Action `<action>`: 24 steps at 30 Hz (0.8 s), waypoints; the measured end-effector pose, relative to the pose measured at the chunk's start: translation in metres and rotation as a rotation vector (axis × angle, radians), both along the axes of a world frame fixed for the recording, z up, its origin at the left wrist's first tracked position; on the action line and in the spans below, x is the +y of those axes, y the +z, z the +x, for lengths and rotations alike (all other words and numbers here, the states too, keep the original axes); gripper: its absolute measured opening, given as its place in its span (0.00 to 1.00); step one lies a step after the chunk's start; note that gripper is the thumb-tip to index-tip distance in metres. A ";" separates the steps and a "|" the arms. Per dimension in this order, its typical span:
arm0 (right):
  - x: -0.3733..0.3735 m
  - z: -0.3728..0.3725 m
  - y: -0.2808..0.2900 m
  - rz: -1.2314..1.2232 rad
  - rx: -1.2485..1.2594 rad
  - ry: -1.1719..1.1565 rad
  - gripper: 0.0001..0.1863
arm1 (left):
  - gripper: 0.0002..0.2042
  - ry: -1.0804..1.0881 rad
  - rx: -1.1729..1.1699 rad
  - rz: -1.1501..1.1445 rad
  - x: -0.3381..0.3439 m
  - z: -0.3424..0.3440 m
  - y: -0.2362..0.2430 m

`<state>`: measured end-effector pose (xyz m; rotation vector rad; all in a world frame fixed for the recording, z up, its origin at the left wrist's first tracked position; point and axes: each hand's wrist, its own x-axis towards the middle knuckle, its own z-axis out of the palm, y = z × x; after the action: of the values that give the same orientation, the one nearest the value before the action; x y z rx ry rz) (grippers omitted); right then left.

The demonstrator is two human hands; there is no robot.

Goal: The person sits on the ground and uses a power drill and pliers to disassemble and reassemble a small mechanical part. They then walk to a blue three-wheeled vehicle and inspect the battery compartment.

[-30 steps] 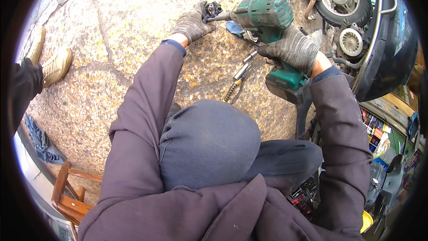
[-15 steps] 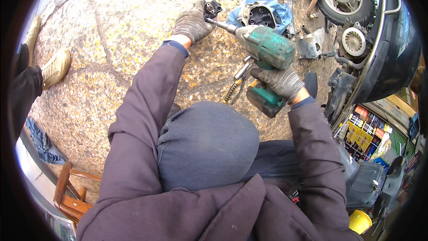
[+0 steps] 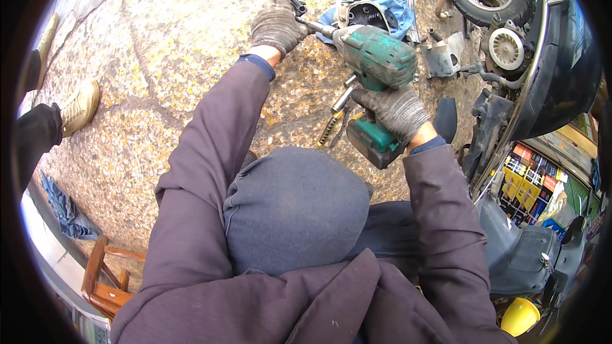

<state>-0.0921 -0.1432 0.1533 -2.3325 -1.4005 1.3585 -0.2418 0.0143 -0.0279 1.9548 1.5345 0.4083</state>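
My gloved left hand (image 3: 276,25) grips a small dark metal part (image 3: 297,7) on the stone ground. In my gloved right hand (image 3: 395,112) is a green cordless power driver (image 3: 377,52), its battery low by my wrist and its shaft reaching to the part by my left fingers. Whether the tip is seated there I cannot tell. Beyond the driver, an open metal housing (image 3: 346,13) lies on a blue cloth (image 3: 398,11). Below the driver lie a steel socket tool (image 3: 342,97) and a yellow-and-black tool (image 3: 329,130).
A wheel (image 3: 517,0), fan (image 3: 505,50) and black vehicle body (image 3: 551,102) crowd the right, with loose metal parts (image 3: 445,56). Another person's shoe (image 3: 81,105) is at left, above a blue rag (image 3: 67,213) and wooden stool (image 3: 95,280). A yellow bucket (image 3: 521,315) stands lower right.
My right hand has moved down and leftward with the driver, bringing the blue cloth and housing into view. My left hand has shifted slightly up and right, still on the small part.
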 end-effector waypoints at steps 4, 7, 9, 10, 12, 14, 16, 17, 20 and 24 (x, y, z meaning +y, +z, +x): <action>0.038 0.004 0.026 0.012 -0.130 0.222 0.28 | 0.47 -0.060 -0.026 -0.142 0.008 -0.006 -0.005; 0.083 0.019 0.049 -0.020 -0.280 0.502 0.26 | 0.40 -0.075 -0.018 -0.138 0.007 -0.008 -0.004; 0.113 0.021 0.039 0.073 -0.450 0.859 0.24 | 0.36 -0.077 0.024 -0.100 0.005 -0.008 -0.004; 0.121 0.023 0.035 0.237 -0.447 1.012 0.24 | 0.35 -0.070 0.005 -0.105 0.005 -0.008 -0.004; 0.138 0.028 0.023 0.556 -0.419 1.296 0.24 | 0.31 -0.056 -0.032 -0.118 0.005 -0.006 -0.006; 0.155 0.028 0.006 0.533 -0.446 1.378 0.26 | 0.30 -0.062 -0.029 -0.115 0.006 -0.006 -0.009; 0.165 0.024 -0.009 0.483 -0.463 1.449 0.28 | 0.30 -0.072 -0.040 -0.126 0.006 -0.006 -0.013; 0.167 0.023 -0.011 0.467 -0.466 1.451 0.28 | 0.30 -0.061 -0.030 -0.093 0.004 -0.006 -0.014; 0.159 0.020 -0.001 0.326 -0.439 1.287 0.28 | 0.31 -0.063 -0.046 0.005 0.002 -0.007 -0.016; 0.134 0.010 0.035 0.072 -0.360 0.888 0.28 | 0.30 -0.014 -0.065 0.033 -0.002 -0.008 -0.012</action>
<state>-0.0817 -0.0090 0.1886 -2.0178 -2.7449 0.9714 -0.2497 0.0124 -0.0400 1.9564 1.4816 0.4892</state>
